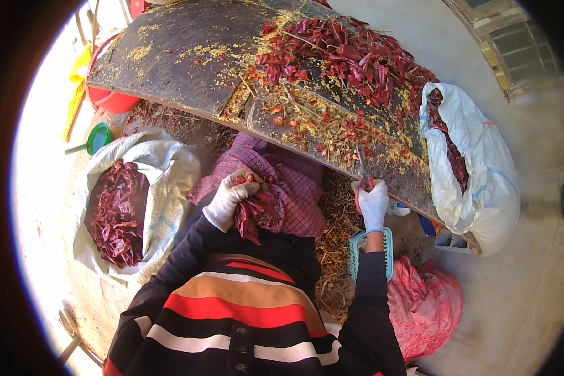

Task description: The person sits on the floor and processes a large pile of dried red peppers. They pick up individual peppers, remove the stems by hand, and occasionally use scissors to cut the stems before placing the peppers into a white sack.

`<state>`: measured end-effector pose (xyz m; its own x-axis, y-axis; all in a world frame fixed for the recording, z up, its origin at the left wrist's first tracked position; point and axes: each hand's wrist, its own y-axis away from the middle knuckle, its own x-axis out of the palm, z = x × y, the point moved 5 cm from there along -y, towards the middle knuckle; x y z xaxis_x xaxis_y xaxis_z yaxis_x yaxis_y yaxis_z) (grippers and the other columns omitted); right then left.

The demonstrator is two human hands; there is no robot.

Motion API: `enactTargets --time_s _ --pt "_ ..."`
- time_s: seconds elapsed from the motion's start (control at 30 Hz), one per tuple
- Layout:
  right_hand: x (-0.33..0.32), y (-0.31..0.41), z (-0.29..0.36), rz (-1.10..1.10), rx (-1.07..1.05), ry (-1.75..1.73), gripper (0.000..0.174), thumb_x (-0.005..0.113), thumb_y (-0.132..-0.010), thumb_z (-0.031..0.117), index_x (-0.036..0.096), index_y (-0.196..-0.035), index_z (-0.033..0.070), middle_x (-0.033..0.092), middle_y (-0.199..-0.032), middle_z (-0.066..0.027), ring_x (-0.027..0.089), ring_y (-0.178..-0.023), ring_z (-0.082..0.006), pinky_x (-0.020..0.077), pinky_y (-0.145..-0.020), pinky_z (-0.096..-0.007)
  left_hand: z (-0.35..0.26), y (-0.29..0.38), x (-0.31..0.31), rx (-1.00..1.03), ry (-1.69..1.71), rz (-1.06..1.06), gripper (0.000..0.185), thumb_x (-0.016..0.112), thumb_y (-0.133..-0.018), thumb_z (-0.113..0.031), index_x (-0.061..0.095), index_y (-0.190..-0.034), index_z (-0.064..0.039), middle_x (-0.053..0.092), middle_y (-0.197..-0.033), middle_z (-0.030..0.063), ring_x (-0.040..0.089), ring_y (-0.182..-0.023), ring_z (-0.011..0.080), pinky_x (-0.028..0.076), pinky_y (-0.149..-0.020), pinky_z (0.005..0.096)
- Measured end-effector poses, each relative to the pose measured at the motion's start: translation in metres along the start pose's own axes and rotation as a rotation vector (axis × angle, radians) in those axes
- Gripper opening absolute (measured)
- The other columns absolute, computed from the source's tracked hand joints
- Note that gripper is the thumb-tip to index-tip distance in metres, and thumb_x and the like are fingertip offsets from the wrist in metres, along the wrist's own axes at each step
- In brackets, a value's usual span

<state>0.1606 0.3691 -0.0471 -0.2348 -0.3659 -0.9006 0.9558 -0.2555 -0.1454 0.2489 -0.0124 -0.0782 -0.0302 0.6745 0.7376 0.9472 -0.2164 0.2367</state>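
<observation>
My left hand [229, 197], in a whitish work glove, grips a bunch of dried red chili peppers [248, 221] above the checked cloth [296, 192] over my lap. At the near edge of the dark board table [164, 70], my gloved right hand [372, 199] holds red-handled scissors [363, 175], their tips pointing away from me over the board. Whether the blades are parted is too small to tell. Beyond them, seeds, stems and pepper bits [324, 122] are strewn over the board, with a large heap of dried red peppers [357, 56] at its far right.
A white woven sack [176, 164] of peppers stands at left; another sack [489, 183] is at the table's right end. A green dipper [98, 138] and red basin [115, 101] lie upper left. A blue plastic basket [387, 254] and pink cloth bundle [423, 310] are beside my right arm.
</observation>
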Motion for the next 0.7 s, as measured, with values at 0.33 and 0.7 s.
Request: enactTargets --time_s 0.33,0.7 --pt "-0.020 0.042 0.087 0.431 -0.122 -0.609 0.037 0.078 -0.086 0.029 0.060 -0.103 0.003 0.064 -0.087 -0.0060 0.062 -0.071 -0.0138 0.0496 -0.061 -0.0286 0.000 -0.002 0.003 0.023 -0.222 -0.125 0.017 0.074 -0.085 -0.002 0.065 -0.099 -0.004 0.065 -0.087 0.0009 0.064 -0.076 0.0111 0.054 -0.072 0.0278" --pt "-0.056 0.087 0.189 0.290 -0.917 0.052 0.042 0.086 -0.067 0.028 0.066 -0.099 0.010 0.061 -0.091 -0.0088 0.063 -0.081 -0.0322 0.0505 -0.073 -0.0444 -0.010 0.004 0.013 0.127 -0.358 0.006 0.024 0.071 -0.080 0.004 0.062 -0.102 -0.002 0.066 -0.093 0.0002 0.062 -0.086 0.0086 0.054 -0.079 0.0265"
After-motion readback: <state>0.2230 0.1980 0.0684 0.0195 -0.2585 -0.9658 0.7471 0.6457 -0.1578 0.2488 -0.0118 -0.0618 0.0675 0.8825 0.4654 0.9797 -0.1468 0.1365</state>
